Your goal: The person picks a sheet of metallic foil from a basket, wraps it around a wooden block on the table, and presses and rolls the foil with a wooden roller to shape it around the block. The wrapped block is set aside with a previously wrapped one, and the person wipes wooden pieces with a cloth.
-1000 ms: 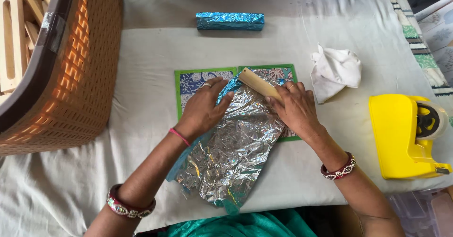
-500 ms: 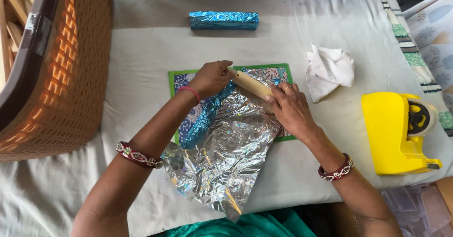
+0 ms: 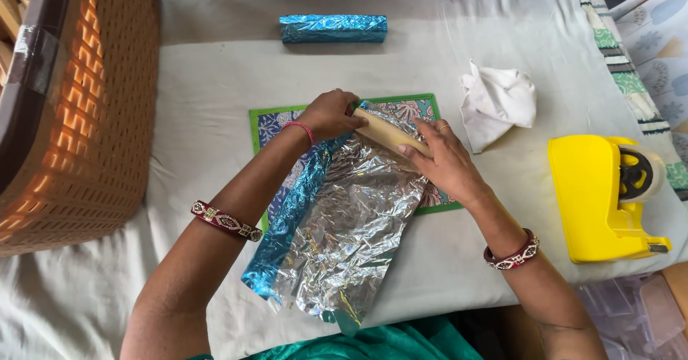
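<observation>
**Pinning a pale bar at the far edge of the foil**

Gripping from both ends now: the left hand (image 3: 331,114) is closed over the far-left end of the pale bar (image 3: 390,135), and the right hand (image 3: 446,161) lies on its near-right end, fingers curled over the top. That bar runs on a diagonal, far-left to near-right, and it sits right at the far end of the crinkled foil sheet (image 3: 351,234). The sheet streams away from the bar toward the near edge of the table, silver side up, its blue face folded over along the left side. So the bar is crosswise to the sheet's length, both hands equally on it. Underneath, a green-bordered patterned mat (image 3: 266,125) peeks out. Far off lies a blue foil-wrapped bar (image 3: 333,28), well apart. The bar's underside and both end faces are hidden by fingers; whether foil is already tucked under it, I cannot tell.
</observation>
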